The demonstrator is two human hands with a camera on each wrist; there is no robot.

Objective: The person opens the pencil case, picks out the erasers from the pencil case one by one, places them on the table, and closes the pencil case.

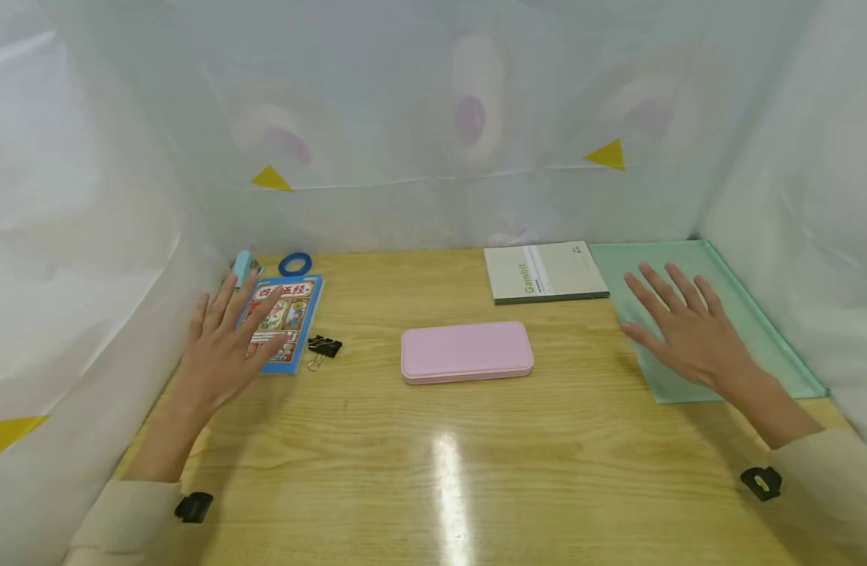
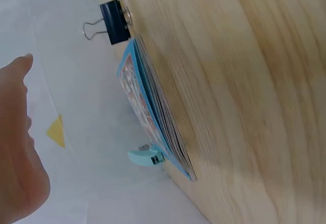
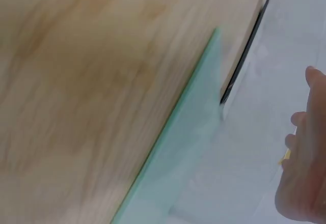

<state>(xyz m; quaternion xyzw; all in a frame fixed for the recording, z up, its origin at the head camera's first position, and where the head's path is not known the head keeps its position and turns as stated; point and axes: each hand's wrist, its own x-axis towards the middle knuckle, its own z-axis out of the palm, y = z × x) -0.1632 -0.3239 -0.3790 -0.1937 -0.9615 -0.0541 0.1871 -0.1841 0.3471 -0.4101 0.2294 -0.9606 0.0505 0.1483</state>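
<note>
My left hand (image 1: 224, 346) hovers with spread fingers above a blue-edged picture book (image 1: 302, 314), covering part of its cover in the head view. Beside that book lies a black binder clip (image 1: 325, 346); the left wrist view shows the clip (image 2: 115, 22) and the book's page edges (image 2: 165, 117). On the other side my right hand (image 1: 695, 338) is held over a translucent green mat (image 1: 751, 346), palm down, fingers apart. Neither hand holds anything. Between them a closed pink case (image 1: 467, 351) lies flat on the wooden table.
A light blue stapler (image 1: 243, 267) and a roll of blue tape (image 1: 295, 264) lie at the back left. A notebook marked Gambit (image 1: 546, 271) sits at the back, against the mat's edge. Pale sheeting (image 1: 376, 212) walls the table (image 1: 362, 464) at the back and both sides.
</note>
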